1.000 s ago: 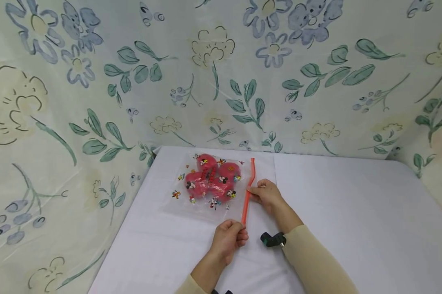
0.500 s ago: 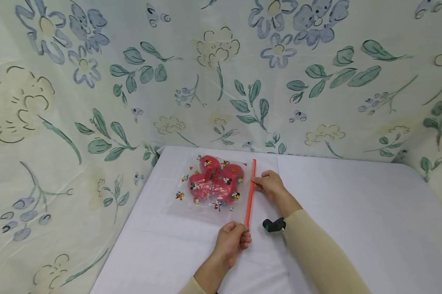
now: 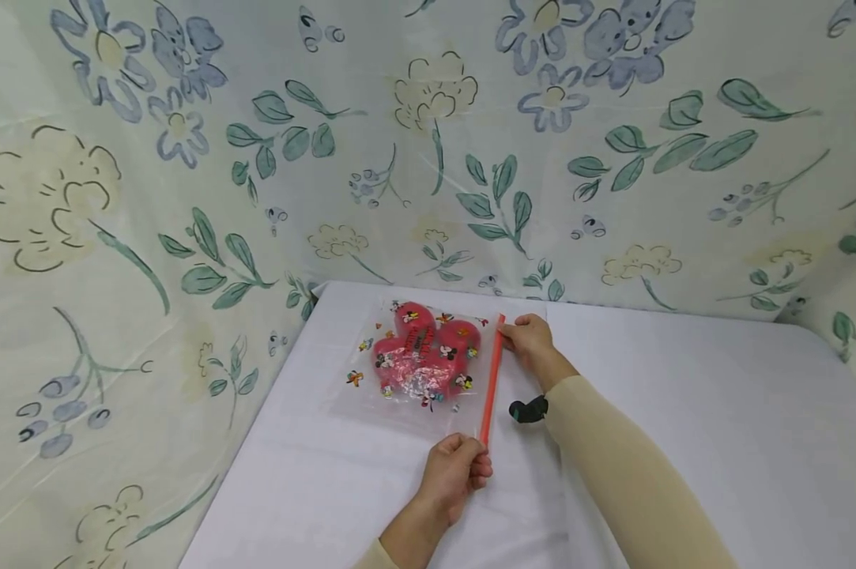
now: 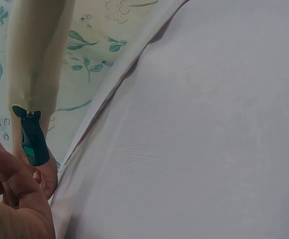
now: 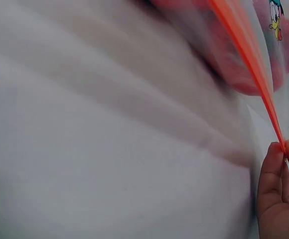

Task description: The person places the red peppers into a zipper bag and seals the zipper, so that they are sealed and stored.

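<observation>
A clear plastic zip bag (image 3: pixel 399 415) printed with small cartoon figures lies on the white table. Several rounded red objects (image 3: pixel 413 365) show through it. An orange-red zip strip (image 3: pixel 493 379) runs along the bag's right edge. My left hand (image 3: pixel 452 474) pinches the strip's near end between thumb and fingers. At its far end, the thumb and forefinger of my right hand (image 3: pixel 529 340) pinch the strip. In the right wrist view the strip (image 5: pixel 254 62) narrows toward pinching fingertips at one end. The left wrist view has my left hand (image 4: pixel 20 199) in the lower left corner.
White cloth covers the table (image 3: pixel 684 427). A floral curtain (image 3: pixel 371 158) hangs behind the table and on its left side. The black wrist device (image 3: pixel 529 409) sits beside my right sleeve.
My right hand has moved along the strip from around its middle to the far end. The left hand keeps its pinch at the near end. The strip now looks straighter.
</observation>
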Tool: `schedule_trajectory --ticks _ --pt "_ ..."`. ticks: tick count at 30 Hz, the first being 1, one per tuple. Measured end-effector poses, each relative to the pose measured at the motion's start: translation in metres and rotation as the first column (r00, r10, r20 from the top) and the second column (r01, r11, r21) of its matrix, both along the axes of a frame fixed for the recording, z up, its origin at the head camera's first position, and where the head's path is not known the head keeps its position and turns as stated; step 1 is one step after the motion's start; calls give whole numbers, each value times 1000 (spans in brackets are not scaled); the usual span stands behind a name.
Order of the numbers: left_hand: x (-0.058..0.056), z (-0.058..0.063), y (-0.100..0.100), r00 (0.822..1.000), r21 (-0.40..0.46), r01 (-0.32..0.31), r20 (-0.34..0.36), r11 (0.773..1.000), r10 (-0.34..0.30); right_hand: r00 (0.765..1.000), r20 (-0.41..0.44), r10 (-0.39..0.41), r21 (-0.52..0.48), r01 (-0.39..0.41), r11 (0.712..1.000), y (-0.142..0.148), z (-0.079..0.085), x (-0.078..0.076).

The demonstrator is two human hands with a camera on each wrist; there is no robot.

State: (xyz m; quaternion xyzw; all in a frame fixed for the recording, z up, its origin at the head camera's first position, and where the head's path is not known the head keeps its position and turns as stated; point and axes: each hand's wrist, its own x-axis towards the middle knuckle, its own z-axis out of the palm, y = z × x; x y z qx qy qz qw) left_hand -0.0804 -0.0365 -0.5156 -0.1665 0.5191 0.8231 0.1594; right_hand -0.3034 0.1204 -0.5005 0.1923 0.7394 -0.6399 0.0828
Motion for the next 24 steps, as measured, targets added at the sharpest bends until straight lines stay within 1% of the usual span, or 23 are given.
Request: schedule_trajectory --ticks 2,6,9,11,13,17,20,22,24 --pt "0 -1 1 1000 -3 2 3 1000 -2 1000 -2 -29 1 29 1000 1 -1 -4" --pt "1 -1 3 1000 -17 17 12 1000 -16 998 2 -68 40 68 997 4 0 -10" --pt "1 -1 4 1000 -24 18 8 1000 -18 998 6 -67 65 67 996 3 2 -11" --pt "2 -1 5 1000 -19 20 9 1000 -20 998 12 -60 62 59 996 3 2 -11" --pt "4 -2 5 999 -15 30 19 999 -30 998 28 -50 39 49 998 4 2 -10" --pt "8 -5 6 996 -1 81 46 997 -81 997 71 -19 -16 20 1000 15 2 -6" --pt "9 -6 6 993 6 112 47 994 -112 997 74 8 -61 -4 998 23 3 -3" --pt "9 -5 5 991 7 126 39 992 -126 998 61 23 -88 -17 996 30 4 -1" --pt "9 -4 4 987 4 156 45 988 -156 998 59 29 -104 -23 994 37 5 2"
